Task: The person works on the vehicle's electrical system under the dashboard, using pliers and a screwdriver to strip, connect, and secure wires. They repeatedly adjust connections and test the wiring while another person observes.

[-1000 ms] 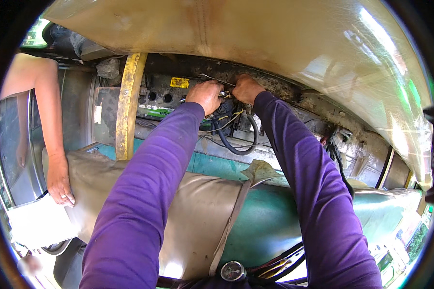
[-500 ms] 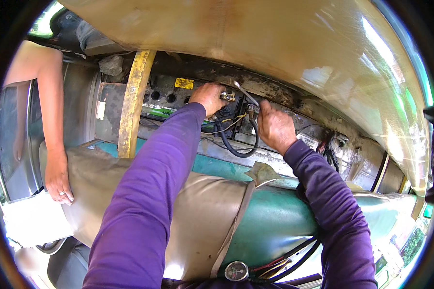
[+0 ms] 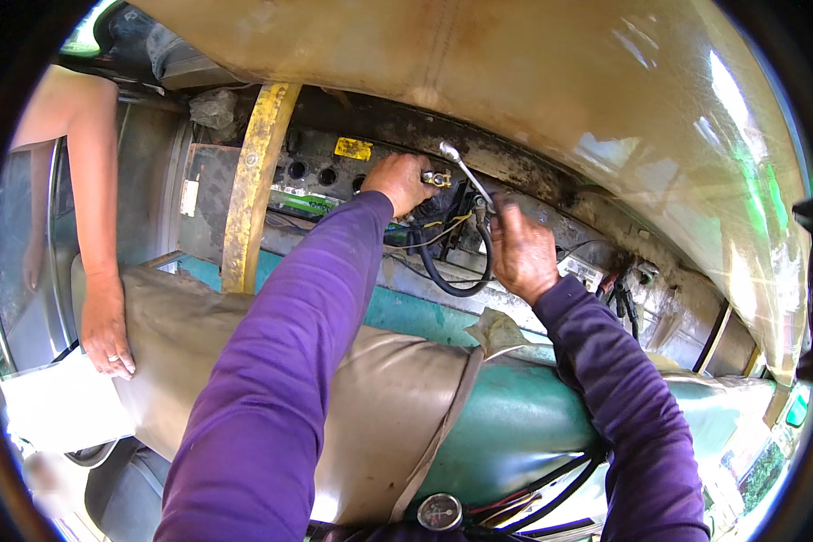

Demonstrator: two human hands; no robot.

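My left hand (image 3: 398, 182) is closed around a metal battery terminal clamp (image 3: 436, 179) above a dirty battery (image 3: 321, 163) with a row of round holes in its top. In my right hand (image 3: 522, 248) is a silver wrench (image 3: 466, 169), its free head raised up and to the left, apart from the clamp. A thick black cable (image 3: 443, 282) loops down between my hands, its upper end near a second terminal beside my right fingers. A thin yellow wire (image 3: 449, 222) runs close by. The fingertips of my left hand are partly hidden.
A yellow, worn metal bar (image 3: 255, 185) stands left of the battery. Overhead hangs a large tan padded panel (image 3: 515, 63). Nearer me lie a brown cover (image 3: 361, 397) and a green seat (image 3: 506, 415). Another person's arm (image 3: 95, 199) rests at the left. A round gauge (image 3: 440, 512) sits below.
My right hand has turned slightly, and the wrench has swung a little steeper. My left hand stays on the clamp. The whole view has shifted slightly.
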